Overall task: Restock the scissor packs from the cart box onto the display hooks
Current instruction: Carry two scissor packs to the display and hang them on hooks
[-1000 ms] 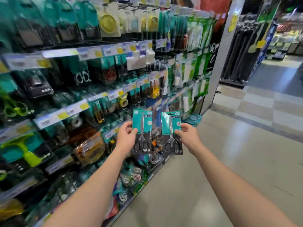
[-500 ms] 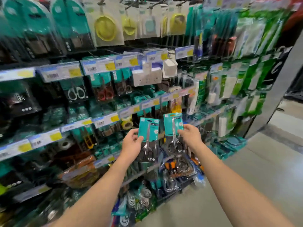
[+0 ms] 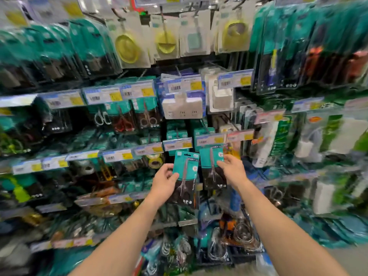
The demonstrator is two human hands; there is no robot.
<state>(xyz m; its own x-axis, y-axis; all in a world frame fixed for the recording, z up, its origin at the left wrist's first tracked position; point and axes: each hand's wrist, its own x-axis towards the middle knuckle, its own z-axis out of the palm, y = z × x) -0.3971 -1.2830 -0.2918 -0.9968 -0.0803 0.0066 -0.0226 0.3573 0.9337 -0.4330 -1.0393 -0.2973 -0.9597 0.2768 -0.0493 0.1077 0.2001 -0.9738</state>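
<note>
I hold two scissor packs up in front of a hook display, each a teal card with black-handled scissors. My left hand [image 3: 165, 182] grips the left scissor pack [image 3: 186, 176] by its left edge. My right hand [image 3: 232, 170] grips the right scissor pack [image 3: 212, 166] by its right edge, slightly higher. Both packs are upright, side by side, just below a row of price tags [image 3: 177, 145]. Other scissor packs [image 3: 135, 118] hang on hooks higher up to the left. The cart box is out of view.
The display wall fills the view with hanging goods: white power strips [image 3: 182, 108], yellow items in white cards [image 3: 127, 48], teal blister packs, coiled cables [image 3: 241, 234] low down. Price-tag rails stick out in front of each row. The picture is blurred at the edges.
My view has swung left from the aisle to face the display. Both hands have carried the two packs up and closer to the hooks.
</note>
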